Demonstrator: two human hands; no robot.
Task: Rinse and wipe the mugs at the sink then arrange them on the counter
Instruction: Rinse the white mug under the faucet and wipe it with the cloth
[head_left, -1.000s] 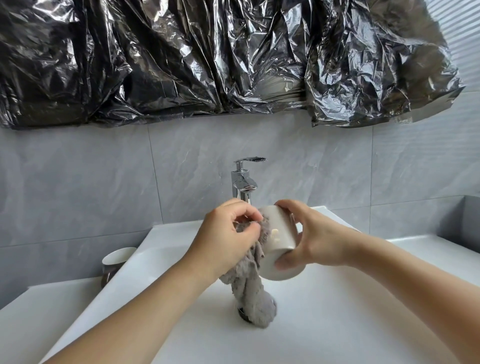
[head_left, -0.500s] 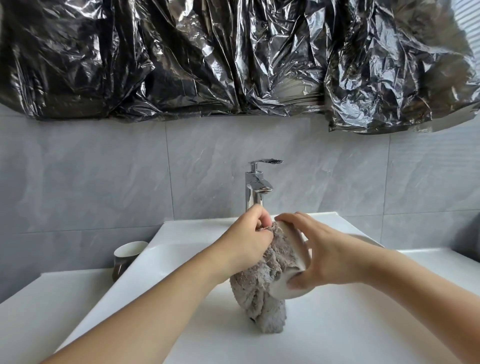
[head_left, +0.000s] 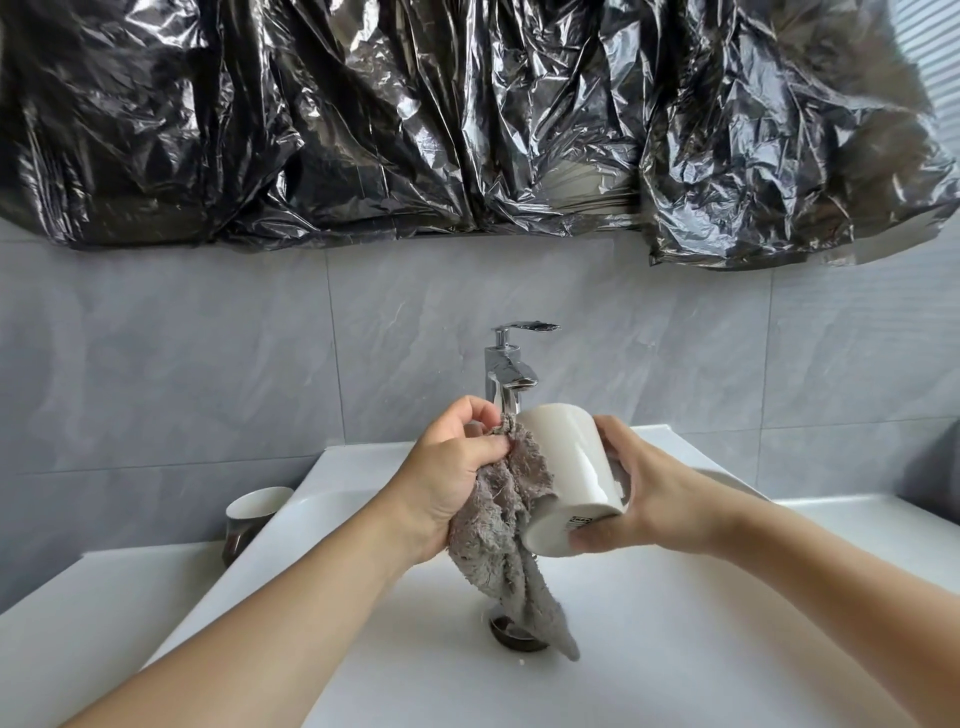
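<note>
Mug (head_left: 569, 478), tilted above the sink (head_left: 675, 623): we see our right hand (head_left: 644, 493) curled around its base, while our left hand (head_left: 452, 467) pinches a grey cloth (head_left: 498, 545) against its side.

We cannot see the mouth of the white mug (head_left: 566, 467) behind the grey cloth (head_left: 501, 540), the sink wall hides the lower part of the second mug (head_left: 254, 514), and the cloth partly covers the drain (head_left: 514, 635).
</note>
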